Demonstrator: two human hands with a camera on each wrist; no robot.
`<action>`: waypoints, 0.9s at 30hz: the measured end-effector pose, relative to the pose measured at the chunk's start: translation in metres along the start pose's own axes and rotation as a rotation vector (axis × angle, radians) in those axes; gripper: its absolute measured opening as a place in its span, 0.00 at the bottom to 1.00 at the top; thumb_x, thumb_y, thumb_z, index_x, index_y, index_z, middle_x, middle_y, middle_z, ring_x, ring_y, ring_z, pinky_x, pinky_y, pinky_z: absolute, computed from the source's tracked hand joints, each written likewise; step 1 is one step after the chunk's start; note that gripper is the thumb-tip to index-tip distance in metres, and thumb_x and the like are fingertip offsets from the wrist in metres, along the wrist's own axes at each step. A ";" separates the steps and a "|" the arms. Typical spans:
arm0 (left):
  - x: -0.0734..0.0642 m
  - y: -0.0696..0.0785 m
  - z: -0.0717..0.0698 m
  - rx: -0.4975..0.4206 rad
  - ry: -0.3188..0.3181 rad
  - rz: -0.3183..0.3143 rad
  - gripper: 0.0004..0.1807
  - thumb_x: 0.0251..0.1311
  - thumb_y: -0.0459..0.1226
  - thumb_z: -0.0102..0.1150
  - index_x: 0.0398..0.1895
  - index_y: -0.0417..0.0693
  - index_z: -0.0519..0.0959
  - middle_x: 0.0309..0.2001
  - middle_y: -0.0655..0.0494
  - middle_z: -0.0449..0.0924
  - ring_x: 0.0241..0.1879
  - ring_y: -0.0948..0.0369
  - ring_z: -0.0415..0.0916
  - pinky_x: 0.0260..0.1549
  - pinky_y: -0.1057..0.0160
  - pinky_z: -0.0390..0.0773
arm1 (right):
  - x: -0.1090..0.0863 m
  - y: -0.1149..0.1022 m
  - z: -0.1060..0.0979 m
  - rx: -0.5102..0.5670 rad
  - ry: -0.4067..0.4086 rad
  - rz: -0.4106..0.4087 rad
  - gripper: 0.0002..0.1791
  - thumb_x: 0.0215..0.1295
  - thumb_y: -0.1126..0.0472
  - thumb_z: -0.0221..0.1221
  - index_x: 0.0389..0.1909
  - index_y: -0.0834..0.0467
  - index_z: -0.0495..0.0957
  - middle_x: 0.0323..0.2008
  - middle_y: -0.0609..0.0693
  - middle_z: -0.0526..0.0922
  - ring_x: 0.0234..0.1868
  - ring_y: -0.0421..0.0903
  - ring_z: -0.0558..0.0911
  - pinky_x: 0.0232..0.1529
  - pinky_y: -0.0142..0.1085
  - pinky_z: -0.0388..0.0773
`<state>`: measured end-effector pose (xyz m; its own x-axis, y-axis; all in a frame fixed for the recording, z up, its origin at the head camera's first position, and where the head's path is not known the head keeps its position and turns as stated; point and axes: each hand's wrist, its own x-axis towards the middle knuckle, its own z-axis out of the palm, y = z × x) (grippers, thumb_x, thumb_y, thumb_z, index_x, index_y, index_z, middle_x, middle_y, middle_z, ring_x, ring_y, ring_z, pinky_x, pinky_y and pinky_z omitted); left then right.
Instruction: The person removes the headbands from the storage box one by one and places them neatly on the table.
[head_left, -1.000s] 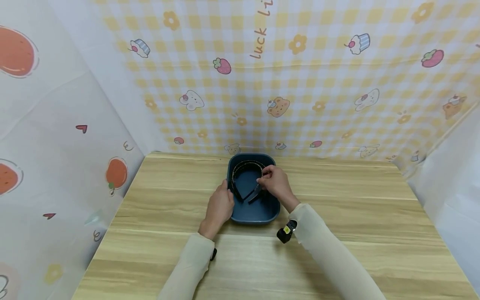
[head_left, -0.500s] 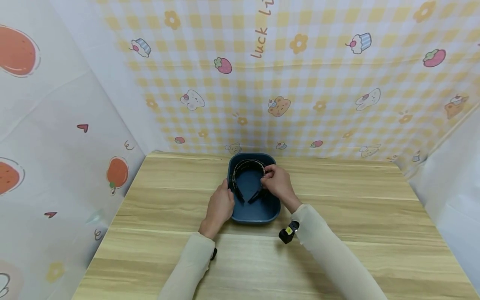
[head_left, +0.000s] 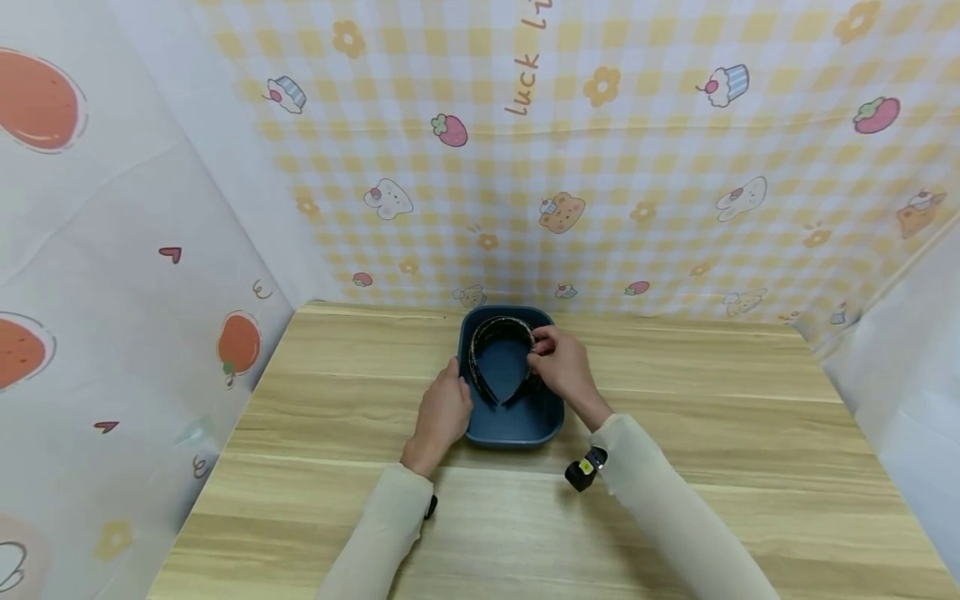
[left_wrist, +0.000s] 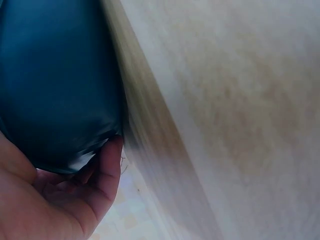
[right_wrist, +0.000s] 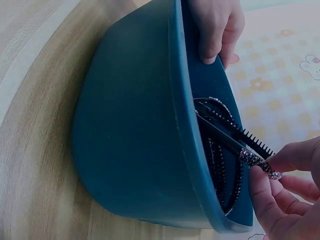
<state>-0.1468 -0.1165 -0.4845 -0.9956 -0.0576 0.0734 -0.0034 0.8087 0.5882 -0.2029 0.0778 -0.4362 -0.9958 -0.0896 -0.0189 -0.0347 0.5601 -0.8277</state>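
Your left hand point(head_left: 441, 408) grips the left wall of the deep blue bin point(head_left: 517, 427), its thumb over the rim. Inside, dark, bead-studded bands point(right_wrist: 218, 165) curve together. At the bin's right side, your right hand point(head_left: 564, 365) pinches a black headband point(right_wrist: 247, 157), glittering silver at the fingertips; its rounded arch lies far, its tapered ends near.

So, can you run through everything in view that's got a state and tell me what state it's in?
Blue bin: upright on the table, uncovered
Held headband: pinched at its glittery part
Other headband material: lying inside the bin, exact count unclear
Left hand: gripping the bin's left side
Right hand: pinching the held headband
Sleeves: down to the wrists
Patterned cloth: hanging behind the table
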 end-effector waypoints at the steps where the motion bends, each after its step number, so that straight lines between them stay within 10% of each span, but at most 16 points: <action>1: 0.000 0.001 0.000 0.000 0.003 0.004 0.26 0.73 0.33 0.44 0.71 0.28 0.62 0.59 0.34 0.76 0.51 0.41 0.79 0.48 0.47 0.80 | -0.001 0.000 -0.001 0.004 -0.002 -0.003 0.21 0.60 0.70 0.62 0.57 0.64 0.78 0.36 0.55 0.83 0.28 0.43 0.83 0.32 0.34 0.81; 27: 0.000 0.003 -0.001 -0.001 -0.002 -0.022 0.26 0.74 0.34 0.43 0.71 0.30 0.62 0.60 0.34 0.75 0.52 0.40 0.79 0.50 0.47 0.79 | 0.004 0.002 -0.019 0.212 0.039 0.022 0.23 0.63 0.72 0.61 0.59 0.61 0.76 0.42 0.59 0.81 0.33 0.43 0.82 0.35 0.33 0.84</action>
<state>-0.1467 -0.1142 -0.4822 -0.9955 -0.0745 0.0588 -0.0255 0.8067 0.5905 -0.2087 0.0941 -0.4275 -0.9988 -0.0446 -0.0202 0.0020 0.3756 -0.9268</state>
